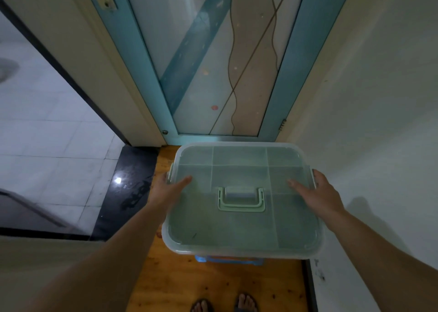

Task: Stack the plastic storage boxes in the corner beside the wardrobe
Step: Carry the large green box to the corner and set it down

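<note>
1. Squarely between both hands sits a storage box (241, 231) of cloudy, see-through plastic with rounded corners, seen from above.
2. Its lid (239, 156) looks grey-green and is crossed by raised ribs that split it into rectangular panels. A pale green carry handle (241, 199) lies flat at the lid's middle.
3. Nothing inside the box can be made out through the lid.
4. The left hand (169, 188) grips the box's left edge: its thumb lies on the lid and its fingers wrap down over the side by a pale green latch (170, 172).
5. The right hand (320, 193) grips the right edge the same way, thumb on top and fingers curled over the rim.
6. The box is over the far right corner of the wooden floor (189, 283), its far edge near the foot of a teal-framed door (213, 74) with frosted glass and its right side close to the pale wall (379, 122).
7. Under the box's near edge a blue-edged box (228, 261) shows. Whether the upper box rests on it or hangs just above cannot be told.
8. At the floor's near edge are the person's feet (246, 302) in sandals.
</note>
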The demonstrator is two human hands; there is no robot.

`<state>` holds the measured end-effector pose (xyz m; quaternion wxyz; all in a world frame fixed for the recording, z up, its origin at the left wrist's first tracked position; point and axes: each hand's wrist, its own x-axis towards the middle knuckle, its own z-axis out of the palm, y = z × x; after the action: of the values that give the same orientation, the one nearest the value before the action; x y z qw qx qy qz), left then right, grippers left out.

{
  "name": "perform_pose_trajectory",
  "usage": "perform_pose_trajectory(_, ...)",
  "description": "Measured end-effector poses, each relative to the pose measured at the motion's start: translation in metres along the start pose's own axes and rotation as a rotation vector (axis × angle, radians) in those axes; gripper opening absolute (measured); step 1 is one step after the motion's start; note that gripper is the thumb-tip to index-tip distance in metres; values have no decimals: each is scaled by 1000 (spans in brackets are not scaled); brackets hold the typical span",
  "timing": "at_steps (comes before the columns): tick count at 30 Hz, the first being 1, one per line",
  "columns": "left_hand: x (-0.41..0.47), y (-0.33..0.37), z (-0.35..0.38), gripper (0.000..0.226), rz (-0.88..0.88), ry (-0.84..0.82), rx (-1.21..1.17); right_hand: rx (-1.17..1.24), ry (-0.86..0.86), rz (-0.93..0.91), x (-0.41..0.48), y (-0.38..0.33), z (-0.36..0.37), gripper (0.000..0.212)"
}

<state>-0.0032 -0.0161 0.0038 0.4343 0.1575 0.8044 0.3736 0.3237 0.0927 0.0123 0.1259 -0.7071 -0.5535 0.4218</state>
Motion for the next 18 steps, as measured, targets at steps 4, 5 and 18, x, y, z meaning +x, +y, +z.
perform_pose_trajectory(4,-9,14,-10,76,20,15,-37,40,54,-67,-8,-10,-6,70)
perform_pose_trajectory(5,-13,19,-13,78,28,28,-39,41,71,-83,-10,-13,-8,64)
perform_pose_trajectory(18,-67,75,-65,57,140,43,-117,108,168,-209,-57,-69,-39,64)
